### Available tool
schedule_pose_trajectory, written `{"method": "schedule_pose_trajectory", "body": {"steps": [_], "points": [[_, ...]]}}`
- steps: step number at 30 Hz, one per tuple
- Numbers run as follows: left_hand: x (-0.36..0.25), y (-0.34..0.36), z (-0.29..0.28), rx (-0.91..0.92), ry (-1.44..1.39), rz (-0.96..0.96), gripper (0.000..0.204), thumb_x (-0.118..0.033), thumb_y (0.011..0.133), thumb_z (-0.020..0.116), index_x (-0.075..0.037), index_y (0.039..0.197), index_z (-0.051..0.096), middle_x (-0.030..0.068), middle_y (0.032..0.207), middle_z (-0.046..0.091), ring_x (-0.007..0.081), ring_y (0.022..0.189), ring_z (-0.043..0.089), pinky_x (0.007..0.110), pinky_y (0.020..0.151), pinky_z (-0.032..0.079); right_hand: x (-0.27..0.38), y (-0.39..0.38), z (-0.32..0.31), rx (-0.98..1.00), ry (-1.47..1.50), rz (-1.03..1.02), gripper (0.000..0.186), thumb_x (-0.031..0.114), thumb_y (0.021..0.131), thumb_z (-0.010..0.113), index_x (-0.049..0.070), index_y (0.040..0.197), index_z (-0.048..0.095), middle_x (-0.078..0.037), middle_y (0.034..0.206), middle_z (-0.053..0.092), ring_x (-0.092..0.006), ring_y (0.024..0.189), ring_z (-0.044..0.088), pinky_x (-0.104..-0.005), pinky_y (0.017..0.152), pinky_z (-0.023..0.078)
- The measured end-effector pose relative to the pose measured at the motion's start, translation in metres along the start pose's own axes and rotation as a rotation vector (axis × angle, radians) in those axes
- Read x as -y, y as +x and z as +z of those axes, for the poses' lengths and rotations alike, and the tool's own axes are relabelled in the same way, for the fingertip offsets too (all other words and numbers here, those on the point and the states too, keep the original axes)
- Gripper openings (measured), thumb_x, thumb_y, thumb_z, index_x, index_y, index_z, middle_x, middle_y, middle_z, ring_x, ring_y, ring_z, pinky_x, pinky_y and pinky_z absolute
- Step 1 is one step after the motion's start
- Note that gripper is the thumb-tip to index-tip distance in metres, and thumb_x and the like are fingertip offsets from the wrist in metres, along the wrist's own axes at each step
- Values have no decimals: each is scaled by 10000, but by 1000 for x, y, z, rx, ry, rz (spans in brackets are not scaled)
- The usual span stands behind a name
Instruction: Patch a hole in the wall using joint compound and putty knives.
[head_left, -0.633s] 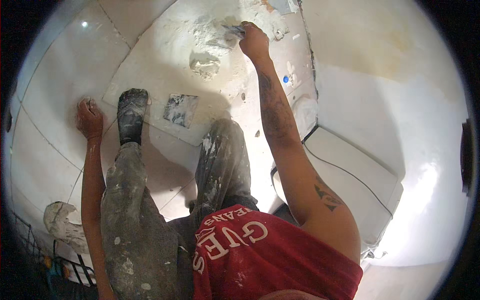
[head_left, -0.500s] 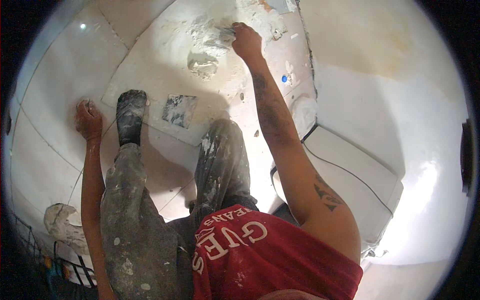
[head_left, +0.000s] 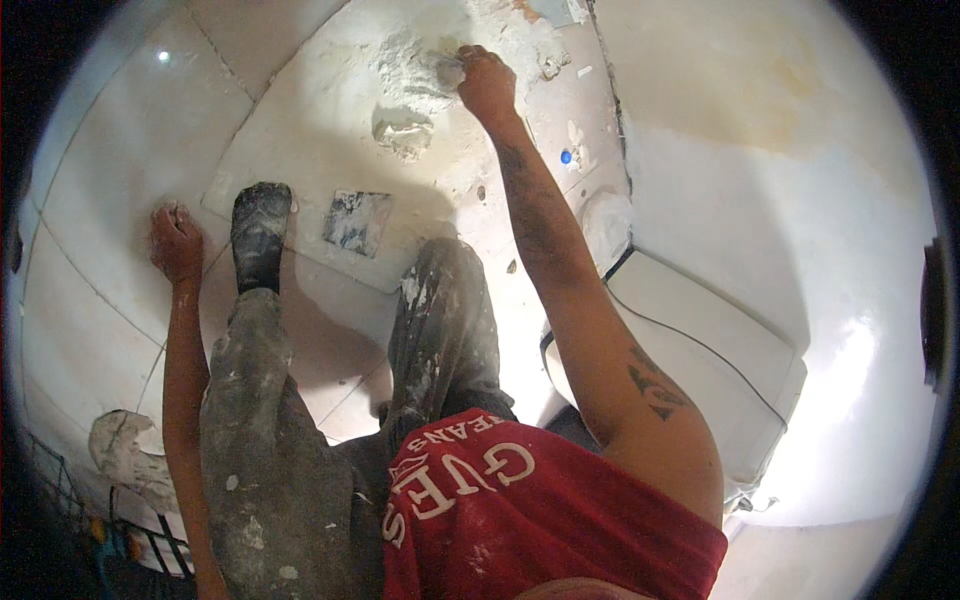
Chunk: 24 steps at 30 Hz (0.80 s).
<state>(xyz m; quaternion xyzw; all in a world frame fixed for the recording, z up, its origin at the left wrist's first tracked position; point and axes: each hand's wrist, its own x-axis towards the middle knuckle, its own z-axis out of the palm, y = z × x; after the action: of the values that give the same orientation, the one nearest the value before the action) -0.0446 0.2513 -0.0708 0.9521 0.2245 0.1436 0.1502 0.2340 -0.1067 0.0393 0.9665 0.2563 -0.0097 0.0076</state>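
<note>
On the floor, a pale board point(head_left: 235, 190) bears a spread of white plaster powder point(head_left: 350, 60) and a wet lump of plaster point(head_left: 405, 132). Far out over the powder, my right hand point(head_left: 488, 88) is closed round what looks like a small scraper point(head_left: 450, 70), its grey blade blurred against the plaster. A square, plaster-smeared metal plate point(head_left: 357, 222) lies on the board's near part. Left of my foot, my left hand point(head_left: 176, 245) is curled closed, its fingers whitened with plaster; whatever it may hold is hidden.
My dark-socked foot point(head_left: 261, 235) stands at the board's near edge. A blue cap point(head_left: 566, 157) lies right of my right forearm. A white panel-like box point(head_left: 700, 340) with a black cable is at right. A plaster-crusted bucket point(head_left: 125, 445) stands lower left.
My right hand has shifted slightly left, and the scraper's blade has moved a little over the powder. My left hand has stayed nearly still.
</note>
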Motion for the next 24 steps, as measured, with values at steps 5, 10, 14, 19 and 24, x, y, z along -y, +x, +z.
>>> {"method": "schedule_pose_trajectory", "body": {"steps": [5,10,14,19,24], "points": [[-9,0,-3,-74,97,11,196,-213,814,476,-66,943,479,93,867,545,273,788,542,379,672,417,4,-8,5,-14,-90,-72,346,15,610,485,73,943,558,-99,918,570,-257,881,543,-360,733,451],[-13,-2,-4,-1,105,-22,200,-224,819,472,-61,933,475,100,864,544,282,786,541,389,662,419,-12,4,-6,-52,-34,-56,360,5,587,508,72,937,561,-89,892,579,-272,809,567,-363,686,468],[-13,0,-5,-39,93,-18,204,-233,823,466,-61,932,477,102,866,544,285,786,541,391,663,418,0,3,4,-8,-19,11,337,9,600,500,67,926,565,-88,892,578,-266,825,563,-359,699,462],[-10,2,-10,121,96,-5,208,-236,827,457,-63,939,482,102,889,541,284,809,535,388,680,414,-1,-5,6,16,-87,-17,340,20,625,482,70,951,560,-85,940,575,-249,871,553,-351,730,450],[-11,-1,-5,52,52,-62,203,-224,825,455,-65,948,484,103,908,540,288,826,530,386,692,411,-15,10,0,-50,3,-61,348,23,602,511,84,940,565,-77,928,574,-256,856,555,-353,716,456]]}}
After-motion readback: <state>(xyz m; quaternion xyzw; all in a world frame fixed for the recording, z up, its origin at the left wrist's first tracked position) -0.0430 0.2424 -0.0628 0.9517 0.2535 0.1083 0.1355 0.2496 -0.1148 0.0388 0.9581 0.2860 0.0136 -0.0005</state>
